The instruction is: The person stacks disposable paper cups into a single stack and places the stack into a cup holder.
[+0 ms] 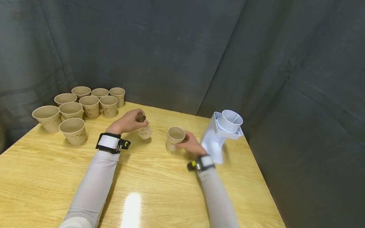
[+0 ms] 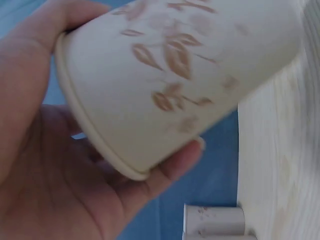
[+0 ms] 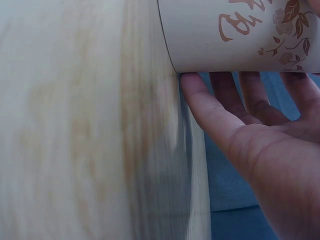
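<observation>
My left hand (image 1: 128, 122) pinches a beige paper cup (image 1: 144, 131) near its rim and holds it tilted, its base close over the table. In the left wrist view, that cup (image 2: 175, 80) shows a brown leaf print, with fingers at either side of its rim. To the right, a short stack of nested paper cups (image 1: 172, 143) stands upright on the table. My right hand (image 1: 191, 145) grips the stack from its right side. The right wrist view shows the thumb (image 3: 200, 97) low on the printed cup wall (image 3: 215, 45), close to the tabletop.
Several upright paper cups (image 1: 71, 110) stand grouped at the back left of the wooden table (image 1: 148, 180). A white plastic stand with a round, open-topped piece (image 1: 212, 142) is just beyond my right hand. Dark curtains (image 1: 159, 47) hang behind the table and on its right side.
</observation>
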Demonstrator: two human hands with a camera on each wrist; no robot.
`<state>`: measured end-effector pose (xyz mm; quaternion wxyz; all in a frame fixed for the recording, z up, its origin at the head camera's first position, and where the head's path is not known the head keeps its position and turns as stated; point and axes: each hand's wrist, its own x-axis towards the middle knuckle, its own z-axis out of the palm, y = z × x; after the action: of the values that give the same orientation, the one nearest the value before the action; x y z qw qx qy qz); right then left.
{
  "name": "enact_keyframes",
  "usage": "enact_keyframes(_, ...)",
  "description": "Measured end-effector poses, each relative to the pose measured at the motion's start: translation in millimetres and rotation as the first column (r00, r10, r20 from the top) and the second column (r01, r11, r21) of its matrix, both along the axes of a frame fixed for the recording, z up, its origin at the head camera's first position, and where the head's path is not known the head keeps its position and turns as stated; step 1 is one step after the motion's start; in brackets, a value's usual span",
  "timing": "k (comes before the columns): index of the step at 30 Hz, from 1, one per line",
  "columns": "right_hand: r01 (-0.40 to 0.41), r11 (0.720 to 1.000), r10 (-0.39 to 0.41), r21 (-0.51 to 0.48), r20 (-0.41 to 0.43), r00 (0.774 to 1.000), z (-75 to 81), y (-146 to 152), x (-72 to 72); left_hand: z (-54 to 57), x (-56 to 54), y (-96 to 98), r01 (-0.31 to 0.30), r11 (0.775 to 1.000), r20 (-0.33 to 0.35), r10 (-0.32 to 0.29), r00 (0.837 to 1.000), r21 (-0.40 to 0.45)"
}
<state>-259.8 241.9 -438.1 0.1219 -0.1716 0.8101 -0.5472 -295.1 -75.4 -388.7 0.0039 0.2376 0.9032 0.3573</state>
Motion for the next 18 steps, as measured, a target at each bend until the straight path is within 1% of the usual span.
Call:
enact_keyframes(6,-0.009,1.0,0.009,0.015,-0.002,1.0,0.5,0.9,-0.2,1.6,-0.1,15.9,0.005,0.992,-0.077,0.005,0.997,0.129)
enact_keyframes(9,-0.013,1.0,0.013,0.019,-0.006,1.0,-0.3,1.2,-0.5,0.9,-0.5,23.5,0.003,0.978,-0.16,0.031,0.987,0.209)
enact_keyframes(10,-0.01,1.0,0.01,0.02,-0.005,1.0,-2.7,1.6,-2.2,1.0,-0.4,26.1,0.009,0.971,-0.198,0.04,0.979,0.24)
enact_keyframes(12,-0.001,1.0,0.001,0.017,-0.007,1.0,-8.9,2.8,-5.7,0.7,-0.7,32.0,0.036,0.953,-0.286,0.055,0.957,0.302)
enact_keyframes(15,0.016,1.0,-0.016,0.016,-0.011,1.0,-19.6,4.8,-12.1,1.6,0.0,41.0,0.107,0.923,-0.412,0.059,0.909,0.37)
enact_keyframes(17,0.023,1.0,-0.023,0.013,-0.019,1.0,-24.6,5.8,-15.2,2.3,1.0,47.1,0.155,0.908,-0.466,0.048,0.884,0.389)
enact_keyframes(18,0.024,1.0,-0.023,0.013,-0.028,0.999,-25.6,6.0,-15.6,2.6,1.7,50.0,0.174,0.903,-0.483,0.04,0.875,0.392)
